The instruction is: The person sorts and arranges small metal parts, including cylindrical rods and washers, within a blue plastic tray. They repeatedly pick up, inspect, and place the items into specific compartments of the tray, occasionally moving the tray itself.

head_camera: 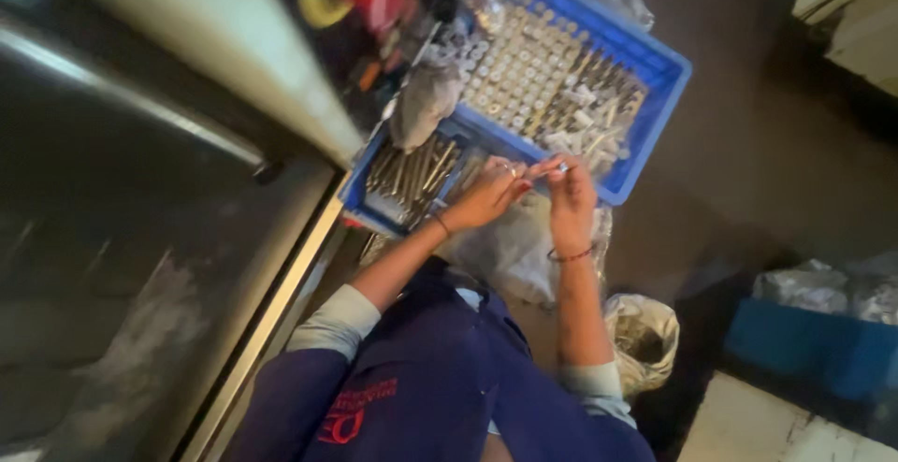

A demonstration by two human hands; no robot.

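Observation:
My left hand (488,194) and my right hand (571,198) meet just in front of a big blue crate (655,97). Between their fingertips they pinch a small pale metal part (552,169). The crate holds a rack of small upright metal cylinders (524,69), and darker rod-like parts (608,83) lie at its right side. A smaller blue tray (360,191) to the left of my hands holds several long metal rods (412,167). Both wrists wear thin bands.
A clear plastic bag (510,252) lies on my lap under the hands. Another open bag of small parts (641,336) sits by my right elbow. A blue bin (804,345) with bagged parts stands at the right. A metal-edged panel (271,312) runs along the left.

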